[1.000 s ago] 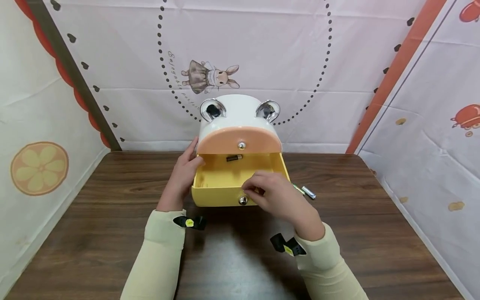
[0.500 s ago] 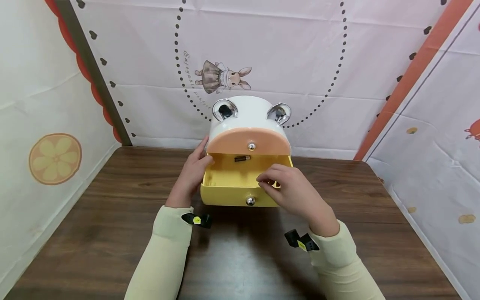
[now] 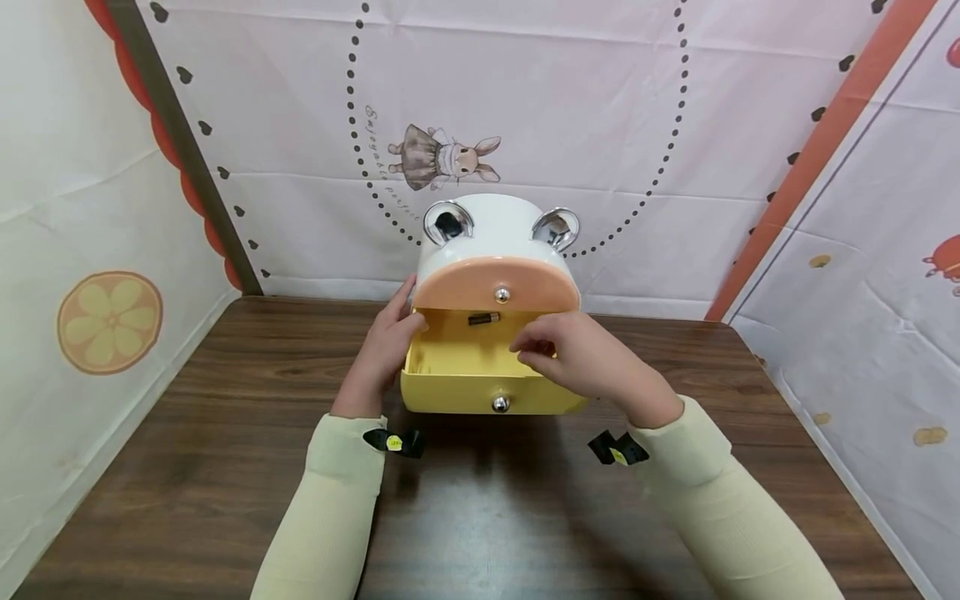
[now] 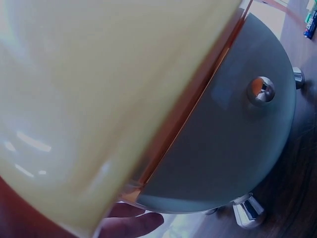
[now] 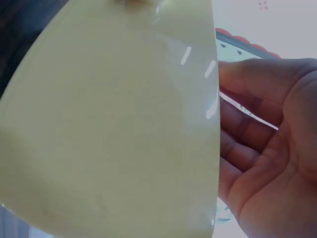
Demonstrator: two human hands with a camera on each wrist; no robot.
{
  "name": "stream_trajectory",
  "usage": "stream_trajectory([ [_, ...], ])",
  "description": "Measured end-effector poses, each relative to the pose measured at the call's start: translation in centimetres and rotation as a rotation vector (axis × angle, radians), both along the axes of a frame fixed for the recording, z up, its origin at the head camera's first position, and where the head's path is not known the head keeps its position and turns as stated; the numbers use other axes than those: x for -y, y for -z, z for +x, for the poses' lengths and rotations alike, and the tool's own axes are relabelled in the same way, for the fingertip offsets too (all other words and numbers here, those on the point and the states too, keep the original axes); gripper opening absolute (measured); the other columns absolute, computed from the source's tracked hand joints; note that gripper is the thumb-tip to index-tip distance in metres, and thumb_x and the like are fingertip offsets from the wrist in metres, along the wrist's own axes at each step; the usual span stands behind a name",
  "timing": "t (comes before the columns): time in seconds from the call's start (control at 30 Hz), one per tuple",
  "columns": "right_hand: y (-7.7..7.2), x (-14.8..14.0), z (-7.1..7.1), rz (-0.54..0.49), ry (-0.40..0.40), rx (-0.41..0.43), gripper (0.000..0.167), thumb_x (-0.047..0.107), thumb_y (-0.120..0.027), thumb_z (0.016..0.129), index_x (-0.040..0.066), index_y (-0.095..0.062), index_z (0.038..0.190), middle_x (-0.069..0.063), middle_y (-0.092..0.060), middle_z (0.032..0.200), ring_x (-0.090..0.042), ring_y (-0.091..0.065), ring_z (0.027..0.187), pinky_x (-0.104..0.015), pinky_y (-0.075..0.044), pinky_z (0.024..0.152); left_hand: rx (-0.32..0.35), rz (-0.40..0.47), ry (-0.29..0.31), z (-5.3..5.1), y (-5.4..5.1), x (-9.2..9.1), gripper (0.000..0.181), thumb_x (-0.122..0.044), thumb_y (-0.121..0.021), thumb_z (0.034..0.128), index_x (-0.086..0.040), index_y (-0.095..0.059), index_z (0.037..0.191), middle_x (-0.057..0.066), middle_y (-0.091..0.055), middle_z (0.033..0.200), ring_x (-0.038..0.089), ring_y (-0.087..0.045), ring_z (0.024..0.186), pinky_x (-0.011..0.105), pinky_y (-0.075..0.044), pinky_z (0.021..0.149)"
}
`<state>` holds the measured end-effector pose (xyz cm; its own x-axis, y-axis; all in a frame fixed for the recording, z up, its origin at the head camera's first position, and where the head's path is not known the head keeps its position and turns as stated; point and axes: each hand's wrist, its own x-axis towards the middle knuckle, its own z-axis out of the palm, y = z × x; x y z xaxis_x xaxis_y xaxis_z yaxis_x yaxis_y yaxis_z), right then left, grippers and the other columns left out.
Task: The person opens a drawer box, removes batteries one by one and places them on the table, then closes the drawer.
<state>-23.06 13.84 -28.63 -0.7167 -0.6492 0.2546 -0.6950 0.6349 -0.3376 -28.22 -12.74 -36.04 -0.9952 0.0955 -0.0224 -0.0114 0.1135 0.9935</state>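
A white storage box [image 3: 495, 229] with silver ears stands at the table's back, its yellow drawer [image 3: 480, 393] pulled out. Inside lies a dark battery [image 3: 483, 318] toward the back. My left hand [image 3: 378, 354] rests along the box's left side, thumb at the drawer's rim. Over the drawer's right part is my right hand [image 3: 581, 354], fingers bent down into it. In the right wrist view, the drawer front hides the fingertips of that right hand [image 5: 277, 148], so whether they hold anything cannot be seen.
Above the drawer is an orange top drawer [image 3: 498, 282] with a silver knob. The left wrist view shows a grey-green lower drawer [image 4: 223, 129], silver feet [image 4: 247, 212], and batteries [image 4: 312, 22] on the table. Printed cloth [image 3: 585, 100] hangs behind the dark wooden table [image 3: 480, 517].
My right hand has moved from above the drawer front a little back and right, lower into the drawer. The head view has shifted. My left hand keeps its place on the box.
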Motion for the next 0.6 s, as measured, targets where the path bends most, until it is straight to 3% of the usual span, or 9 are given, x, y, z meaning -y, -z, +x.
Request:
stream_trajectory([
  [0.17,-0.7,-0.1,-0.9,0.027,-0.015,0.106,0.014,0.009,-0.073,0.082,0.011,-0.075,0.095,0.002,-0.072,0.089,-0.009,-0.065,0.080,-0.031,-0.055,0.076,0.002,0.006,-0.001,0.0,0.1,0.0,0.077,-0.012,-0.045,0.0889,-0.046,-0.016,0.152,0.003,-0.031,0.158,0.028,-0.041,0.137,0.051,-0.037,0.109],
  [0.37,-1.1,-0.3,-2.0,0.140,0.017,0.209,0.018,0.015,-0.076,0.080,0.015,-0.075,0.098,0.004,-0.072,0.095,-0.012,-0.065,0.087,-0.033,-0.053,0.081,0.007,0.006,0.004,0.2,0.1,-0.1,0.079,-0.014,-0.047,0.0871,-0.047,-0.016,0.151,0.003,-0.030,0.158,0.029,-0.042,0.137,0.051,-0.038,0.108],
  [0.6,-1.1,-0.2,-3.3,0.236,0.001,0.342,0.021,0.011,-0.077,0.076,0.011,-0.076,0.097,0.000,-0.074,0.098,-0.018,-0.067,0.094,-0.033,-0.053,0.083,0.001,0.001,-0.004,0.1,0.1,0.0,0.078,-0.014,-0.047,0.0873,-0.047,-0.016,0.151,0.006,-0.031,0.158,0.030,-0.042,0.136,0.051,-0.038,0.108],
])
